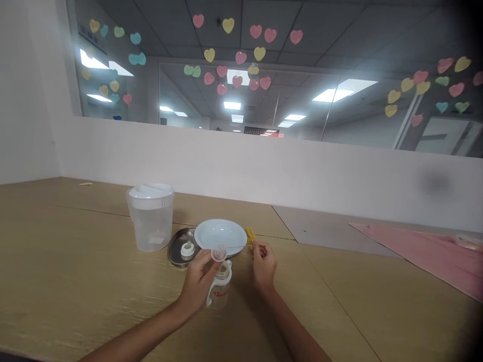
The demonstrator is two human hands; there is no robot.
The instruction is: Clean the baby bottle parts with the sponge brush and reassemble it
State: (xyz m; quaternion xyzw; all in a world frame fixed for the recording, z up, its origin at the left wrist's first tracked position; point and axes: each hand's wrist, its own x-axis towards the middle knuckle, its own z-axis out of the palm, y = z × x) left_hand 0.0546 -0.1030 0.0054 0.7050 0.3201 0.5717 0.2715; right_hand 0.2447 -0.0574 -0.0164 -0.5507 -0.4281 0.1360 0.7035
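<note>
My left hand (198,282) is closed on a small clear silicone teat (219,252), holding it just above a clear baby bottle (220,285) with a white handle that stands on the wooden table (75,266). My right hand (263,262) is pinched on a thin stick-like item (241,245) that reaches left over a white plate (221,234); something yellow (250,234) lies at the plate's right edge. A round metal lid (178,246) with a small white bottle part (187,250) on it sits left of the plate.
A translucent plastic jug (151,216) with a white lid stands left of the metal lid. A pink cloth (422,254) lies at the right, on a grey mat (320,229). A low white wall (264,166) with glass above runs along the back.
</note>
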